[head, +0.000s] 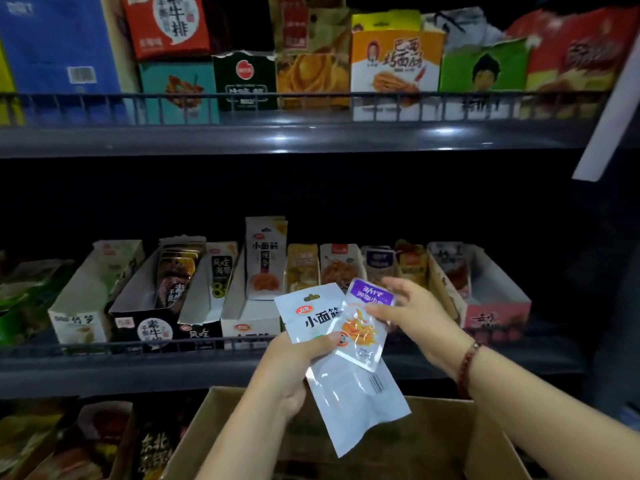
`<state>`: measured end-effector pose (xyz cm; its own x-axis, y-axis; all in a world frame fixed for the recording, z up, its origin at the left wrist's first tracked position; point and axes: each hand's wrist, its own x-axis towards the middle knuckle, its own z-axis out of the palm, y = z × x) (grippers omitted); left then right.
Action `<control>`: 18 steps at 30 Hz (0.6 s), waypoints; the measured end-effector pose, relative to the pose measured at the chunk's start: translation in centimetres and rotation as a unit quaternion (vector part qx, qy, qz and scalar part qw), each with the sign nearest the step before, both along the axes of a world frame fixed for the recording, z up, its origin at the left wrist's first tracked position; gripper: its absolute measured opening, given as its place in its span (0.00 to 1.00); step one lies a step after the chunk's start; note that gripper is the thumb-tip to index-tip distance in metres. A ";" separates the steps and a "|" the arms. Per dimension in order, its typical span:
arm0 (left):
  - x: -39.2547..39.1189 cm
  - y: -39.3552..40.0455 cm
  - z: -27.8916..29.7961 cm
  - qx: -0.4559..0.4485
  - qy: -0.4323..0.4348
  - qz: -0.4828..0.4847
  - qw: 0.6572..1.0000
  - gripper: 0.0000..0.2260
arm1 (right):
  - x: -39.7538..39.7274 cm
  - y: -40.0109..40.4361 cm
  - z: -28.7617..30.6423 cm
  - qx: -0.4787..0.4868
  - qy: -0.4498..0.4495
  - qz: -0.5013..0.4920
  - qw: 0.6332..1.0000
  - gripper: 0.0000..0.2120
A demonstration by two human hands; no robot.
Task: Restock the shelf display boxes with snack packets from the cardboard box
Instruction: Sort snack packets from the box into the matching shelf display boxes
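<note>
My left hand [298, 368] grips a long white snack packet [356, 400], its thumb pressed on the front. A smaller packet with a purple top [363, 327] lies over the white one, and my right hand [412, 313] pinches its right edge. Both packets hang in front of the middle shelf, above the open cardboard box [450, 441]. Behind them stand the shelf display boxes: a white one [249, 323] holding matching white packets, and a pink one [495, 317] at the right.
The middle shelf rail [138, 348] runs in front of several open display boxes. An upper shelf [277, 133] carries taller snack cartons. More packets sit on a lower shelf at the bottom left [86, 441]. A white post [606, 123] leans at the upper right.
</note>
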<state>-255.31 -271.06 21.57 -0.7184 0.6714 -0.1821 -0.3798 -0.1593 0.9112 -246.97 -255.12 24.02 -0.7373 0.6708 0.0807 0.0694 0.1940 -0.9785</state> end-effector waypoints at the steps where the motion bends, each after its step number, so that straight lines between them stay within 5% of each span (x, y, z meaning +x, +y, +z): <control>1: 0.0 0.8 -0.1 -0.001 -0.001 0.009 1.000 0.13 | -0.3 1.3 0.1 -0.015 -0.003 -0.001 1.000 0.28; 5: -0.8 3.8 -0.3 0.001 -0.002 0.091 0.996 0.06 | -1.8 6.6 1.2 -0.011 0.054 -0.059 0.997 0.23; 10: -2.7 6.2 -0.2 0.030 0.029 0.139 0.989 0.04 | -4.6 11.5 2.4 0.207 0.044 -0.152 0.965 0.20; 18: -4.0 7.7 -1.3 0.030 0.059 0.143 0.988 0.11 | -10.3 15.1 -0.1 0.365 -0.133 -0.095 0.916 0.12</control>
